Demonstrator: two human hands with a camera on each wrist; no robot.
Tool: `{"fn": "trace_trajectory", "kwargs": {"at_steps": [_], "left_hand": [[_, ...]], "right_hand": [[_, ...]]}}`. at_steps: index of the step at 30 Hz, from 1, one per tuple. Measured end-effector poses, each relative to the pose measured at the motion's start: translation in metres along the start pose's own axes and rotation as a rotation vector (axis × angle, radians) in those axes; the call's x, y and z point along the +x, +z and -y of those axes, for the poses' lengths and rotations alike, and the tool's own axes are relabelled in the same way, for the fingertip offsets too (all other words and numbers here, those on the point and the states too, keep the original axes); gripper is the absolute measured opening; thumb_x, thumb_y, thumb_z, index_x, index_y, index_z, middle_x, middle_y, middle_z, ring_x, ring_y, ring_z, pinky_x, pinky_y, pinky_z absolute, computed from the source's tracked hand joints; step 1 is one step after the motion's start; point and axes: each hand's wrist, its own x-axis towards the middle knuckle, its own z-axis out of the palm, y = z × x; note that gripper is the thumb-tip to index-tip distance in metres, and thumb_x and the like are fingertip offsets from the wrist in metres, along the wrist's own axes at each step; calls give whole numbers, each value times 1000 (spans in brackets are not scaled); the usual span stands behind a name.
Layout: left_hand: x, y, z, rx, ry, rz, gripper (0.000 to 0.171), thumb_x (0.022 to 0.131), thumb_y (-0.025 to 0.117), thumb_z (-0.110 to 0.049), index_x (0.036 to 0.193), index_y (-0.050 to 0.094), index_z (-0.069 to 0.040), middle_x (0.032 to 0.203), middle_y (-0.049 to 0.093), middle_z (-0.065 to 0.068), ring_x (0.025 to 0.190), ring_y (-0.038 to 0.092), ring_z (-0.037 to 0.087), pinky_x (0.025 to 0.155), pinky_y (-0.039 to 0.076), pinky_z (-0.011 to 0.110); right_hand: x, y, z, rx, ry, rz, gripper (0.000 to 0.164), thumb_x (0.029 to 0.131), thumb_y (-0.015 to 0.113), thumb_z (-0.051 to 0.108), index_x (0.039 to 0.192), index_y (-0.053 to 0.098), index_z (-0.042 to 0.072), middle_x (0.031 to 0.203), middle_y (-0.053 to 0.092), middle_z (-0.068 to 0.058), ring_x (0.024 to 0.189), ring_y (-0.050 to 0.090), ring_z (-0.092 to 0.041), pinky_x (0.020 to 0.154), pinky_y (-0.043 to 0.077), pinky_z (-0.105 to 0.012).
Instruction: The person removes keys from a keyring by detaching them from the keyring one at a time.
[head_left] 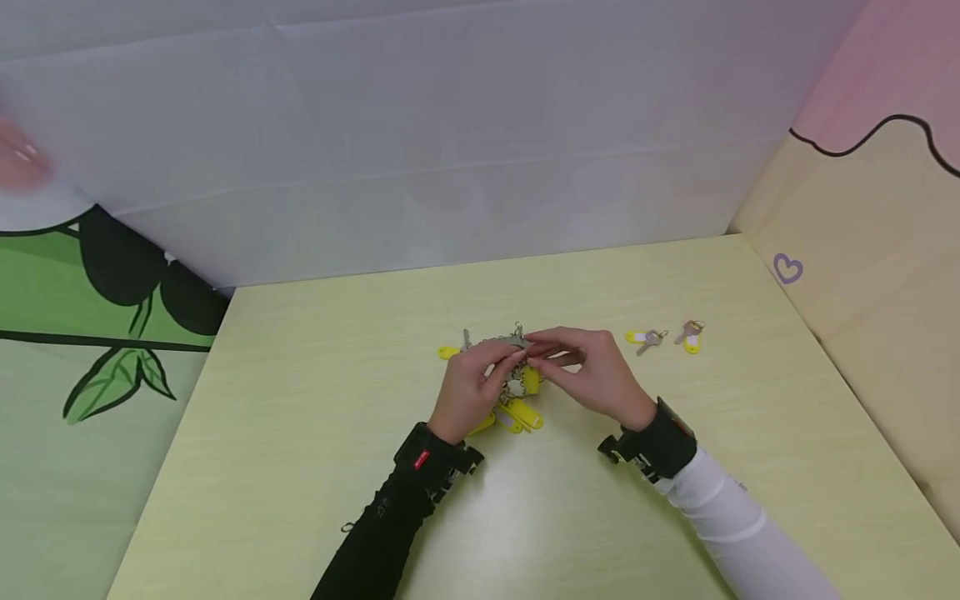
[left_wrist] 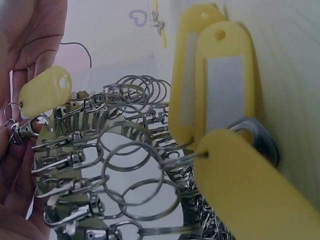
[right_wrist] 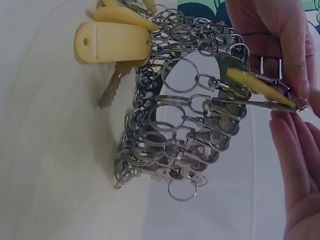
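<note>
A round grey rack hung with metal snap hooks (right_wrist: 195, 150) and split rings (left_wrist: 132, 172) stands on the table; it is partly hidden by the hands in the head view. At its upper rim my left hand (head_left: 476, 379) pinches a snap hook (left_wrist: 22, 132). Fingertips close by, my right hand (head_left: 592, 371) pinches the small ring (right_wrist: 300, 104) of a yellow key tag (left_wrist: 47, 92). More yellow tags (right_wrist: 112, 42) and a key (right_wrist: 115, 85) hang off the rack near the tabletop, toward me.
On the table to the right lie two loose keys (head_left: 652, 337) with yellow tags (head_left: 692, 343). A white backdrop (head_left: 450, 125) rises behind the table (head_left: 300, 375), and a panel with a purple heart (head_left: 787, 268) borders its right side. A blurred fingertip (head_left: 18, 158) shows at the left edge.
</note>
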Motion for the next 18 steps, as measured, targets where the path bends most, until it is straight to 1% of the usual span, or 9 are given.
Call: {"fn": "trace_trajectory", "kwargs": {"at_steps": [1, 5, 8, 13, 16, 18], "left_hand": [[0, 0, 0, 2, 3, 2, 15, 97, 61, -19, 100, 73, -10, 95, 75, 4, 89, 65, 8, 79, 60, 34], [0, 0, 0, 11, 12, 12, 15, 97, 62, -19, 99, 73, -10, 94, 75, 4, 89, 65, 9, 79, 60, 34], [1, -1, -2, 14, 24, 17, 15, 97, 62, -19, 98, 74, -10, 93, 75, 4, 88, 65, 9, 78, 60, 33], [1, -2, -4, 8, 53, 16, 14, 96, 62, -18, 98, 73, -10, 91, 73, 3, 83, 62, 7, 73, 58, 31], [1, -2, -3, 6, 58, 20, 15, 97, 61, -19, 98, 73, -10, 92, 73, 3, 84, 62, 6, 73, 58, 30], [1, -2, -3, 12, 64, 26, 15, 98, 61, -19, 98, 73, -10, 91, 73, 3, 84, 61, 6, 72, 58, 30]], "right_hand": [[0, 0, 1, 11, 19, -3, 35, 84, 76, 11, 118, 70, 6, 104, 75, -11, 89, 70, -10, 74, 62, -30], [1, -1, 21, 48, 72, -22, 35, 80, 78, 3, 114, 71, 1, 100, 75, -18, 88, 71, -19, 75, 62, -38], [3, -5, 37, 64, 85, -23, 34, 77, 77, -4, 111, 71, -2, 98, 74, -22, 87, 70, -26, 75, 62, -45], [5, -8, 38, 104, 108, 26, 31, 77, 78, -4, 107, 71, -5, 98, 73, -22, 88, 70, -26, 75, 62, -43], [7, -8, 38, 102, 134, 48, 26, 78, 77, -3, 104, 73, -4, 98, 74, -22, 87, 71, -24, 73, 62, -38], [7, -8, 37, 95, 140, 48, 23, 78, 77, -2, 101, 74, -3, 96, 75, -21, 85, 71, -23, 72, 62, -38]]}}
